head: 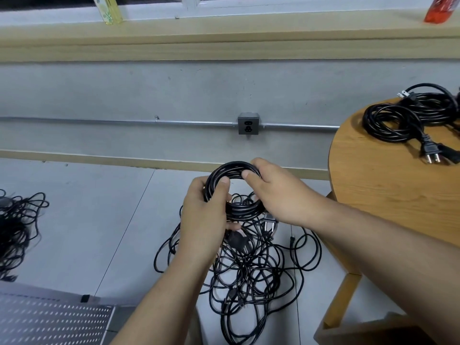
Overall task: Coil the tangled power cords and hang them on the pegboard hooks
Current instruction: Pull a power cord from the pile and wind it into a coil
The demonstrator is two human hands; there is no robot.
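The coiled black cord point(232, 169) is held in the air above the floor point(99, 220), a near-round ring with its open face tilted toward the camera. The left hand point(205, 215) grips the ring's left side, thumb across the strands and fingers curled behind. The right hand point(276, 195) pinches its upper right. Both forearms reach in from below. Directly beneath lies a tangled pile of cords point(251, 270); a second tangle point(17, 227) lies well apart at left. At right, more coiled cords point(410, 113) rest on a round wooden surface point(388, 195). The pegboard point(49, 322) sits at lower left, a wall socket point(248, 123) beyond
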